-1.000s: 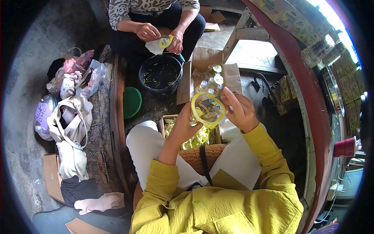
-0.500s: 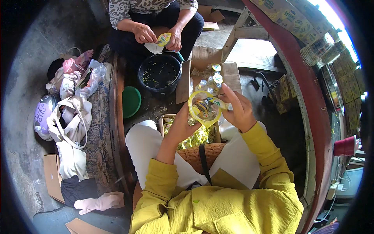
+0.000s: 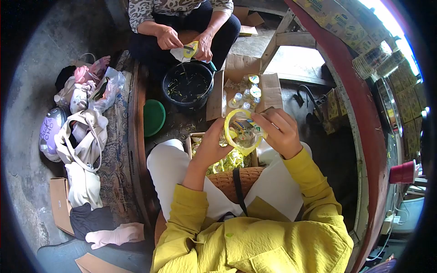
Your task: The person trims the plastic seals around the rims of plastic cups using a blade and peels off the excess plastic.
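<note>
Left hand: grasping clear cup, yellow rim, print too small to read. Right hand: fingers bent at rim's 3 o'clock; grip unclear. Scrap box: 7 o'clock of cup, partly masked. Open box: 12. Bucket: 10. Green lid: 9. Lettering: "Lemon", cartons, 1; "Back", "CHO", purple ball, 9.

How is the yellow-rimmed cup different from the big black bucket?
The yellow-rimmed cup is see-through with a bright edge, while the black bucket is dark all over its body. The cup is small enough for the left hand to hold; the bucket is much wider. The cup is held up, tipped so its opening shows, while the bucket stands below the other person's hands. Both have round openings.
</note>
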The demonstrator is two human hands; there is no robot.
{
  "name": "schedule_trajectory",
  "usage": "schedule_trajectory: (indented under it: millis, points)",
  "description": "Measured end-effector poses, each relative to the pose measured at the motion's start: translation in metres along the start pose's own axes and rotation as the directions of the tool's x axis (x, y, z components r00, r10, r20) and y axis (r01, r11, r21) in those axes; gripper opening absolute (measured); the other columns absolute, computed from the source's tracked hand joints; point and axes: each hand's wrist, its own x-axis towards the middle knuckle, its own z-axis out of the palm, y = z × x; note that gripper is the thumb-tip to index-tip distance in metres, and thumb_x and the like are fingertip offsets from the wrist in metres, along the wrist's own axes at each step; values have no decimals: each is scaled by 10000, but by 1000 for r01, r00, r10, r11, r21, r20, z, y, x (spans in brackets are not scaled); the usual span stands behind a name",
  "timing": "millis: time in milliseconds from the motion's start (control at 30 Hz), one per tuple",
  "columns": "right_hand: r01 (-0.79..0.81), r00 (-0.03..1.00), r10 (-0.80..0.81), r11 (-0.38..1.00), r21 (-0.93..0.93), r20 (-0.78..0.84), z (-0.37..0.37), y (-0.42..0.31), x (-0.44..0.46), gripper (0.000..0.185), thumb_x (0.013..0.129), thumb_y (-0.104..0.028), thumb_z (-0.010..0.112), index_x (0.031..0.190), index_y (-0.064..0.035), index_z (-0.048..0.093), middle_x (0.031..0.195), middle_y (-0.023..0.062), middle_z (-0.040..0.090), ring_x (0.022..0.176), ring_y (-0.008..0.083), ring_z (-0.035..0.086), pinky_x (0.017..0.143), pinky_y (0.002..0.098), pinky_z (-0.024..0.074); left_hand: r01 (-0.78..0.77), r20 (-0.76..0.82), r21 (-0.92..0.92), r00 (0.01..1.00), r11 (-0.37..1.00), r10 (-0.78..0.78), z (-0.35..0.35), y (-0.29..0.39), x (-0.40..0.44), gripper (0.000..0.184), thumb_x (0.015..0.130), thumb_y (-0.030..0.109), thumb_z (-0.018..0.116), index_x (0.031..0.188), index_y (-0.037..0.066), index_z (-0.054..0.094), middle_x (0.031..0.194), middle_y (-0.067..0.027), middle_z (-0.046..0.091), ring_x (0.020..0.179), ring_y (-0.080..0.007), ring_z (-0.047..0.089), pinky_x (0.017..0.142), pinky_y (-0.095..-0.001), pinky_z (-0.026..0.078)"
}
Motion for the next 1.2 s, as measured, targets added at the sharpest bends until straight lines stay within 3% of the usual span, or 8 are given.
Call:
schedule_trajectory:
  millis: [67,267,367,467,567,733,833,1200]
  points:
    - [50,997,-53,997,-59,-51,2,-1,-1,367,585,-26,595,952,-27,612,728,28,520,662,178,548,540,278,477,11,0,5,1000,1000,-11,1,4,0,557,624,22,680,1126,9,439,1055,-165,513,988,-318,512,853,-349,406]
    - [-6,998,1,996,-84,-61,2,-5,-1,470,603,7,622,1069,17,560,703,41,540,651,183,564,553,281,482,-1,-9,22,1000,1000,1,-1,7,0,543,619,13,676,1110,15,447,1053,-160,508,978,-327,505,857,-360,400]
    - [-58,987,58,998,6,-148,4,-9,1,509,633,31,637,1125,54,508,736,70,578,619,180,566,529,282,475,8,11,-16,1000,1000,-8,-1,7,0,553,614,12,676,1115,17,442,1060,-162,507,989,-328,500,862,-361,396]
    - [-32,988,28,999,-28,-151,10,-5,-4,510,655,47,640,1140,73,481,788,95,603,597,176,569,507,279,472,23,48,-39,999,999,-21,-1,10,1,576,620,19,680,1137,19,425,1072,-164,506,1008,-325,495,871,-361,392]
    - [-31,992,26,998,-46,-120,6,-6,-1,545,604,115,656,1117,100,472,730,77,628,627,182,610,540,251,476,14,45,-18,999,1000,-13,-2,10,0,597,632,28,682,1161,14,406,1078,-164,509,1021,-317,495,877,-358,389]
    - [-36,985,34,999,-9,-166,8,-5,0,491,639,103,624,1111,51,500,761,88,615,603,187,587,516,275,472,58,19,-150,998,987,-56,3,12,1,601,642,42,688,1170,2,404,1081,-165,514,1029,-310,498,872,-352,392]
    - [-81,982,90,995,57,-168,6,-4,-6,467,649,107,595,1101,13,523,773,92,606,589,197,573,509,292,469,56,36,-26,998,998,-55,-2,-1,1,596,642,54,694,1164,2,411,1077,-166,514,1023,-310,501,864,-351,397]
    - [-119,987,122,992,31,-108,-5,-6,-9,460,598,118,558,1036,-19,573,661,68,521,579,212,523,516,306,442,-4,-7,51,1000,999,5,-4,1,-3,602,618,71,706,1146,2,426,1070,-172,514,1006,-328,507,859,-349,404]
